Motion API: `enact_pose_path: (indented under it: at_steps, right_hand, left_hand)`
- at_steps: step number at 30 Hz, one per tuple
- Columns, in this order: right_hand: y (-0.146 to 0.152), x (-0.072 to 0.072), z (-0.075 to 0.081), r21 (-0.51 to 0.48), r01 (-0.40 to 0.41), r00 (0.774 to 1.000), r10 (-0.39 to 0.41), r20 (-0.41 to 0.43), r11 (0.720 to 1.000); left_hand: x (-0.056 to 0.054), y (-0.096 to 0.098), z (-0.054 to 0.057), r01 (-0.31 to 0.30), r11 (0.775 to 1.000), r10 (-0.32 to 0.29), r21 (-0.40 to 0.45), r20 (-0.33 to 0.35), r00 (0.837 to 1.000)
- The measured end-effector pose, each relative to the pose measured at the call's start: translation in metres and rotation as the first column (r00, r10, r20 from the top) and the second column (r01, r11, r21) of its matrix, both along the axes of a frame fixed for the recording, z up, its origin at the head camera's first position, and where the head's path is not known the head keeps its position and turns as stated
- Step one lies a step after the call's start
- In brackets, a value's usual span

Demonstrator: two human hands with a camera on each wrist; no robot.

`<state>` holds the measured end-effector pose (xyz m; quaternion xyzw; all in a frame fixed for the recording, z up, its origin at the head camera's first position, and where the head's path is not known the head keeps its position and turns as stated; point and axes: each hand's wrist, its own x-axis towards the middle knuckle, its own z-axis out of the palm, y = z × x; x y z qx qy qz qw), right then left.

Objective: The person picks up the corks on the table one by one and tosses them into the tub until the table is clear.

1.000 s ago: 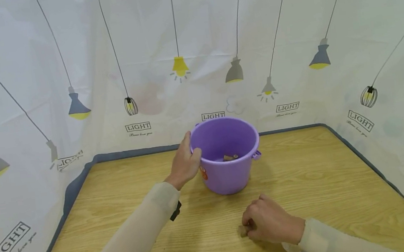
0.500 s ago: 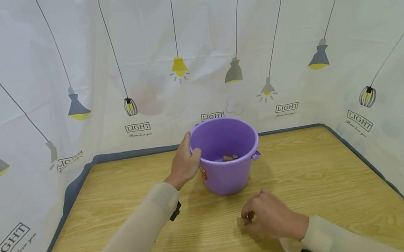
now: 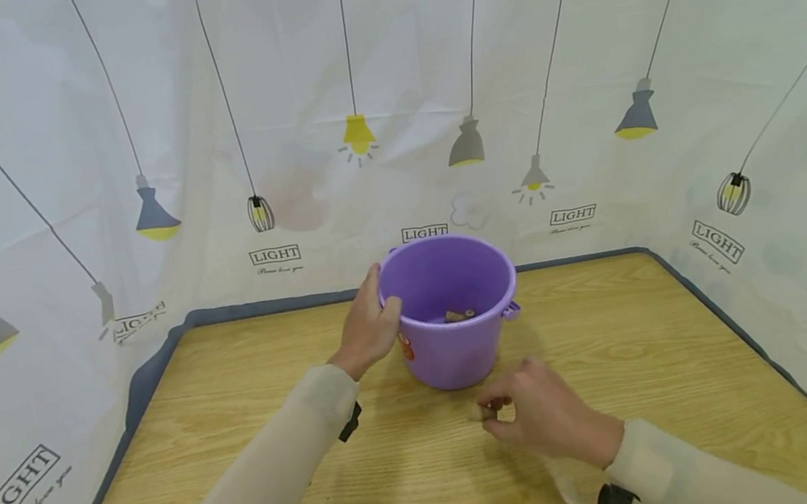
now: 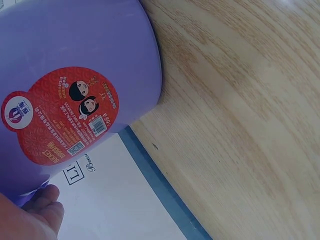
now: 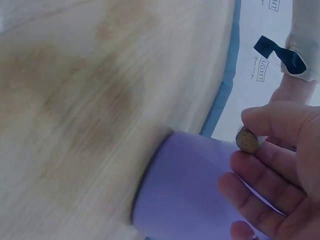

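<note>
A purple bucket (image 3: 453,347) stands upright on the wooden table, with several small brown pieces (image 3: 457,315) on its floor. My left hand (image 3: 367,328) grips the bucket's rim on the left, thumb on the near side; the left wrist view shows curled fingers (image 4: 47,202) at the rim and a red sticker (image 4: 75,115) on the wall. In front of the bucket, my right hand (image 3: 544,411) pinches a small cork (image 5: 247,141) between thumb and fingers, its speckled brown round end showing in the right wrist view. The cork is outside the bucket, below rim height.
A blue edging (image 3: 289,303) runs round the wooden tabletop (image 3: 609,327). White cloth (image 3: 324,220) printed with lamps encloses the back and both sides. A bucket handle joint (image 3: 511,310) sticks out on the right. Something pale and translucent (image 3: 570,484) hangs by the right wrist.
My right hand has lifted the cork from the table and moved it forward, closer to the bucket. The left hand and the bucket have stayed in place.
</note>
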<state>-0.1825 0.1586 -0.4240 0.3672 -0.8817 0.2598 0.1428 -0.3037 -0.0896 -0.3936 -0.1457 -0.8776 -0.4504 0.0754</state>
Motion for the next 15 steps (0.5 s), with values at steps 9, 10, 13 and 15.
enact_pose_path:
  at_steps: [9,10,13,15]
  right_hand:
    - [0.001,-0.004,0.018,-0.002,0.041,0.998,-0.041,-0.052,0.999]
    - [0.001,-0.005,0.02,-0.008,0.04,0.998,-0.04,-0.058,0.999]
    - [0.001,-0.007,0.024,-0.031,0.041,0.996,-0.043,-0.083,0.999]
    - [0.001,-0.007,0.027,-0.044,0.051,0.992,-0.056,-0.112,0.998]
  left_hand:
    - [0.0,0.0,0.0,-0.002,1.0,0.002,0.0,0.007,1.0]
    - [0.0,0.0,0.0,-0.003,1.0,0.003,-0.001,0.007,1.0]
    - [0.0,0.0,0.0,-0.009,1.0,0.009,-0.003,0.007,1.0]
    - [0.0,0.001,0.0,-0.009,1.0,0.009,-0.003,0.008,1.0]
